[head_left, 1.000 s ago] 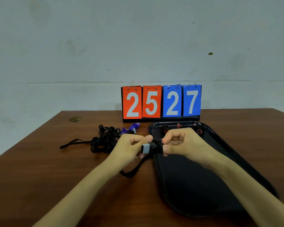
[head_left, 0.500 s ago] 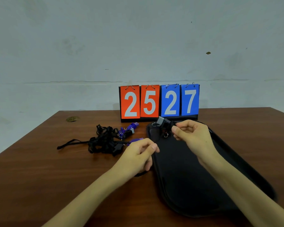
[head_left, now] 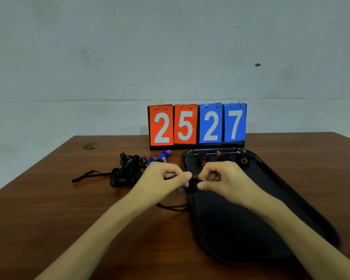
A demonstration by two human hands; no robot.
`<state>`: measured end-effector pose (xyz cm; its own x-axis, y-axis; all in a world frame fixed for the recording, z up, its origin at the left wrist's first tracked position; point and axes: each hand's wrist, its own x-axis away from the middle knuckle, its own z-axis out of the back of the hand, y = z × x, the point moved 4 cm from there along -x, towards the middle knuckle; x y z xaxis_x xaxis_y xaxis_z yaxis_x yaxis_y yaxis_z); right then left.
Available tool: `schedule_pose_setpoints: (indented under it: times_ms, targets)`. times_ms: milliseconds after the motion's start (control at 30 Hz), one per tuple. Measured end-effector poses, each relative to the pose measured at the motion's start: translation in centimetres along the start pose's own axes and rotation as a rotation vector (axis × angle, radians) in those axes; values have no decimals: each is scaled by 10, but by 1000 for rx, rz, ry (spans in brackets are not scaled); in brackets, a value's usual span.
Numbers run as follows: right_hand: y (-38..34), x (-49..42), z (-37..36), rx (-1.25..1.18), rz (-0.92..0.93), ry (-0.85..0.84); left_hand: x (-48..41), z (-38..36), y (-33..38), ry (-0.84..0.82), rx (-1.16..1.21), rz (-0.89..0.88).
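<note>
Both hands meet over the left rim of a black tray [head_left: 287,197]. My left hand [head_left: 162,178] and my right hand [head_left: 220,178] pinch a small black whistle [head_left: 193,183] between their fingertips. A thin black lanyard [head_left: 172,207] trails from it down onto the wooden table. A small metal ring shows by my right fingers. How the whistle and the cord join is hidden by the fingers.
A tangle of black lanyards [head_left: 127,170] lies left of my hands, with purple whistles [head_left: 163,155] behind it. Several dark whistles [head_left: 222,157] sit at the tray's far end. A flip scoreboard [head_left: 197,125] reading 2527 stands at the back.
My right hand reached to the tray's far end with a whistle, then came back to the left hand. Both hands now pinch a black whistle together.
</note>
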<state>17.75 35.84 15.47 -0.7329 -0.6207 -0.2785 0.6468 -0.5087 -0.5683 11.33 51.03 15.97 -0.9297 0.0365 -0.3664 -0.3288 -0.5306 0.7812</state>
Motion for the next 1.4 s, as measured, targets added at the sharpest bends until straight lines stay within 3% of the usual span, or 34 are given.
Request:
schedule_pose_setpoints:
  times_ms: [267,433,567,667,800,1033,1233,1400]
  targets:
    - [-12,5,-2,-466,-7,-232,-6,5,-12,-5,144,76]
    - [-11,5,-2,-731,-64,-160,-5,-2,-15,-59,337,218]
    - [-5,4,-3,-1006,-123,-95,0,-9,-14,-158,463,190]
    - [2,1,-4,-1149,-198,-12,2,-15,-17,-172,391,197]
    - [16,-1,-1,-1042,-303,200,0,-20,-22,-117,144,149]
    - [22,0,3,-407,-308,373,-3,-19,-28,-33,-9,161]
    - [18,1,-5,-182,-250,288,-2,-13,-29,66,-177,99]
    - [6,1,-16,-71,-116,-24,-3,-9,-29,66,-124,32]
